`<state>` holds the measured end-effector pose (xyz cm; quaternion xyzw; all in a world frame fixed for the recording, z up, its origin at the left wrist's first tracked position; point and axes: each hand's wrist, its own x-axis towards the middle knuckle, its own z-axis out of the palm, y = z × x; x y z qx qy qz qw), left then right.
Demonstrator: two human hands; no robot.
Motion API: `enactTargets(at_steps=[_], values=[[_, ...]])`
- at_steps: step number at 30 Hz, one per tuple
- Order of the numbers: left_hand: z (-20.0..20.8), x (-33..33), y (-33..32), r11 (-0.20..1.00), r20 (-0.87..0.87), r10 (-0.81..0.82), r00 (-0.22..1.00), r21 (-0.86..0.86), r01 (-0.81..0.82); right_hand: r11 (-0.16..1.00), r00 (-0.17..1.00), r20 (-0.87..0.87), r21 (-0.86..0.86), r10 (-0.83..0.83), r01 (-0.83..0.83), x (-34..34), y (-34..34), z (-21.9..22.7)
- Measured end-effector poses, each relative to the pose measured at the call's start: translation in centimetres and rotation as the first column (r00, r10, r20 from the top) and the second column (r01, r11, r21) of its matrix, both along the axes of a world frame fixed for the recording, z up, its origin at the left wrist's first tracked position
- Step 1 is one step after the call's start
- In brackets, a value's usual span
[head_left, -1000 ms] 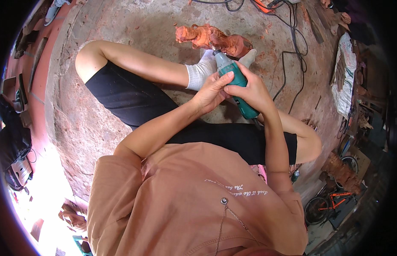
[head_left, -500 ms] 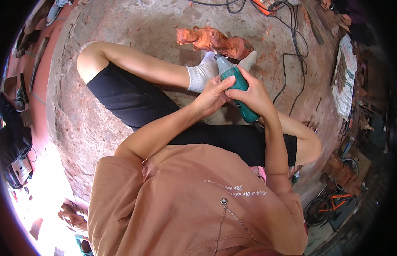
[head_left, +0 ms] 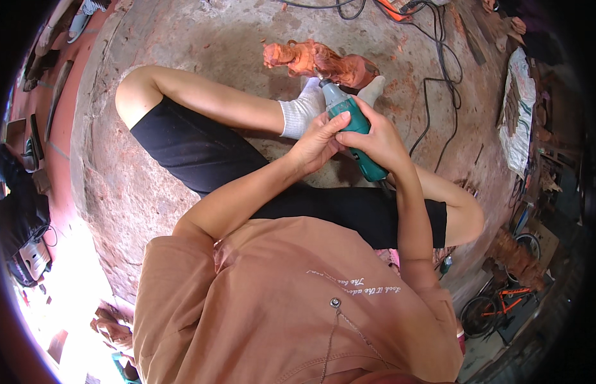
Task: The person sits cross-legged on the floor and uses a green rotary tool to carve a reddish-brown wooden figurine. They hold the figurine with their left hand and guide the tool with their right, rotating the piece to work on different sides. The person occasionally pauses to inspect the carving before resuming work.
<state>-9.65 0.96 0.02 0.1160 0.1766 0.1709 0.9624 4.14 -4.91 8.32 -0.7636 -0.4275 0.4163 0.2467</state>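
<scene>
A teal rotary tool [head_left: 357, 123] with a grey nose is held in both my hands, tilted with its tip pointing away from me. My left hand [head_left: 316, 144] closes on its left side, thumb laid on top. From the right, my right hand [head_left: 382, 142] wraps the body, its thumb across the casing. At the tip lies a reddish-brown wood carving [head_left: 299, 59], on its side and lumpy with carved detail. The tool's tip meets or nearly meets its near edge; I cannot tell whether they touch. My white-socked feet [head_left: 302, 113] are against the carving's near side.
Black cables [head_left: 428, 96] loop over the rough concrete floor [head_left: 182, 38] at the right. An orange tool [head_left: 394, 9] sits at the far edge, and a white sack [head_left: 517, 115] lies far right. Wood scraps and a bicycle [head_left: 499, 306] stand at the right rim. My bent legs frame the work.
</scene>
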Motion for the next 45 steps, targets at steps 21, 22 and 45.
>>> enactTargets(at_steps=[21, 22, 45], values=[[0.1, -0.2, -0.3, 1.0, -0.011, -0.005, 1.0, -0.025, 0.005, 1.0, 1.0, 0.004, 0.025, -0.01, 0.01, -0.4, -0.5, 0.2], [0.0, -0.2, -0.2, 1.0, -0.009, -0.009, 1.0, -0.027, 0.008, 1.0, 1.0, 0.011, 0.016, -0.008, 0.008, -0.3, -0.4, 0.2], [-0.7, -0.7, -0.4, 1.0, -0.051, -0.003, 0.999, 0.013, 0.004, 0.997, 0.998, -0.053, 0.062, -0.032, 0.035, -0.6, -0.8, -0.9]])
